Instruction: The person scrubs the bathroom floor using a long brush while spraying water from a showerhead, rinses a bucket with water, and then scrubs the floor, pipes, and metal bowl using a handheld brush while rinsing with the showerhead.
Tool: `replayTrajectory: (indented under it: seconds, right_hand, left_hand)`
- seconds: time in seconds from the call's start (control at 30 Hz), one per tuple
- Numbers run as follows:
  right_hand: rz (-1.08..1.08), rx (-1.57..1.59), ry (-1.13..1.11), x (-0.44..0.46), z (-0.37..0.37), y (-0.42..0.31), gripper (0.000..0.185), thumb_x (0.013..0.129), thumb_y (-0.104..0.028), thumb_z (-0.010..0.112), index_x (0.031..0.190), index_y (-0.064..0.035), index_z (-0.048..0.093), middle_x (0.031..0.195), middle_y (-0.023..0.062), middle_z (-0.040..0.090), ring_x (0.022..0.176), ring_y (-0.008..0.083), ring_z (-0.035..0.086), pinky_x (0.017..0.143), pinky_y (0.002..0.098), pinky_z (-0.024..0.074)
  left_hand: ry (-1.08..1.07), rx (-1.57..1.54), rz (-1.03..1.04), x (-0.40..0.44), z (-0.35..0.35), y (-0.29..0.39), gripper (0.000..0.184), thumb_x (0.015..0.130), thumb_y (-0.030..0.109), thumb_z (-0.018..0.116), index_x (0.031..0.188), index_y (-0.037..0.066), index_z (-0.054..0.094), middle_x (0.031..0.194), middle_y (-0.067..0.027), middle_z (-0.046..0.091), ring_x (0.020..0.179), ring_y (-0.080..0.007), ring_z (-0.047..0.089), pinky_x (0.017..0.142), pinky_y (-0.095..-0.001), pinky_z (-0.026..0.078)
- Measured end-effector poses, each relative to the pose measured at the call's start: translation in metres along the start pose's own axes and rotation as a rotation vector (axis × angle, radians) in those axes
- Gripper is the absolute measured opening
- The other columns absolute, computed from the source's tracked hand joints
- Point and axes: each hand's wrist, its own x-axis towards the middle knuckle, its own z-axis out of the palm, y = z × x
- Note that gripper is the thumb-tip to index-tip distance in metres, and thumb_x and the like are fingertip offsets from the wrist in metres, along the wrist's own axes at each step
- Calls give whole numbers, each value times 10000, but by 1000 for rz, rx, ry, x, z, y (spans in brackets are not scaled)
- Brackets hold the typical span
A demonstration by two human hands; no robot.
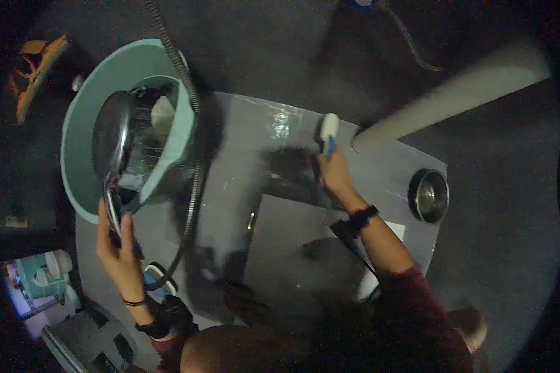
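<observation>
My left hand [118, 255] is closed around the handle of a shiny metal pan [113, 133]. The pan is tilted on edge inside the mouth of a pale green tub [74, 180]. A whitish piece [162, 115] and some dark, glinting things lie in the tub beside the pan, too dim to make out. Away to the right, my right hand [337, 171] grips a brush [329, 127] by its blue end, the white head pointing away from me. The brush is low over a wet grey floor patch [236, 137].
A ribbed hose [190, 93] crosses the tub's rim and runs toward me. At right are a round metal bowl [430, 196] and a thick pale pipe [454, 96]. An orange sandal [37, 71] lies at far left. Teal and white items [43, 273] stand lower left.
</observation>
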Motion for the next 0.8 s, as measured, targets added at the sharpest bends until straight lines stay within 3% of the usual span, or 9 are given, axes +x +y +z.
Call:
replayTrajectory:
  seconds: [0.03,0.2,0.27,0.3,0.4,0.57,0.67,0.77,0.8]
  right_hand:
    - [27,110,19,-6,-6,7,426,756,-240,542,1014,60,383,865,276,539,854,418,523,719,444,409]
    - [-118,1,-28,-55,-39,16,372,768,-214,527,989,40,368,786,254,535,767,395,538,667,436,409]
    - [-212,-8,27,-62,-44,19,348,773,-200,520,979,31,363,742,242,535,710,381,549,626,431,416]
    - [-154,11,25,-66,-48,18,327,775,-191,517,966,23,360,702,228,532,658,367,552,584,425,417]
    - [-57,64,48,-75,-63,12,301,777,-180,517,943,13,357,634,203,524,582,346,554,518,415,415]
    - [-117,-6,190,-75,-55,36,301,787,-175,514,955,11,347,607,184,518,542,318,560,490,408,409]
    - [-180,31,224,-84,-59,42,306,794,-169,501,971,16,333,598,164,514,463,273,551,403,383,406]
    - [153,274,3,-101,-83,34,309,804,-177,483,984,17,322,620,146,508,390,234,525,304,337,387]
    - [223,301,-76,-105,-91,35,316,806,-181,475,993,20,318,638,143,505,382,229,522,282,320,382]
  left_hand:
    - [-9,-114,1,-10,0,8,432,797,102,553,1206,31,431,739,12,518,498,-33,356,433,-178,284]
    - [-81,-291,47,-28,30,35,464,777,45,542,1221,26,406,678,26,459,517,-49,379,447,-188,315]
    - [-51,-55,391,-25,54,42,486,752,20,559,1213,15,406,778,-38,556,590,-91,478,517,-215,398]
    - [-57,-56,397,-25,63,47,486,752,20,559,1213,15,406,778,-38,556,590,-91,478,517,-215,398]
    - [-125,18,286,-28,80,57,516,729,-8,566,1217,21,402,1087,-163,542,892,-173,559,750,-285,436]
    - [-131,-296,316,-20,85,32,540,756,-23,525,1256,-9,320,1215,-166,436,1070,-191,452,873,-283,361]
    - [-235,-298,118,-16,85,30,540,767,-20,512,1263,-18,298,1288,-172,343,1156,-209,359,932,-287,295]
    - [-406,-411,15,-15,91,43,543,775,-8,517,1269,2,292,896,-81,537,615,-96,511,545,-212,429]
    - [-370,-494,87,-14,102,39,548,781,6,522,1274,15,283,733,-21,483,455,-38,371,399,-192,334]
